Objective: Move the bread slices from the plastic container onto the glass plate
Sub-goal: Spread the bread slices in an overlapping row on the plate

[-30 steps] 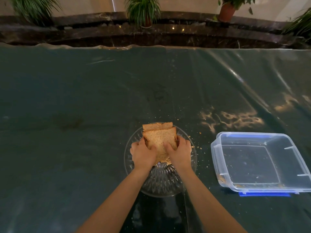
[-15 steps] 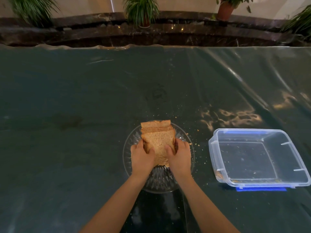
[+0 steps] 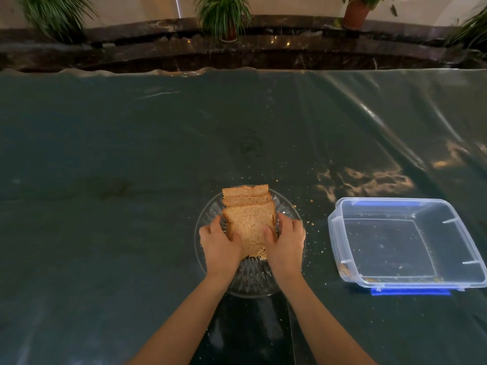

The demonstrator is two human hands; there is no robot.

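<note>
Brown wholemeal bread slices [image 3: 249,219]: small stack, fanned/offset, 3 edges visible at far side, top slice tilted w/ near end lower. Sitting on the round cut-glass plate [image 3: 253,279], over its far half + centre; near rim bare, faceted pattern visible. Top slice pinched at both side edges by hands.

Clear rectangular plastic container [image 3: 405,245], blue clips/trim: to the right of the plate, apart from it, not touching. Upright, open, no lid on. No slices inside, only crumbs on the floor + brown bits along near-left wall. Loose crumbs scattered between plate and container.
</note>
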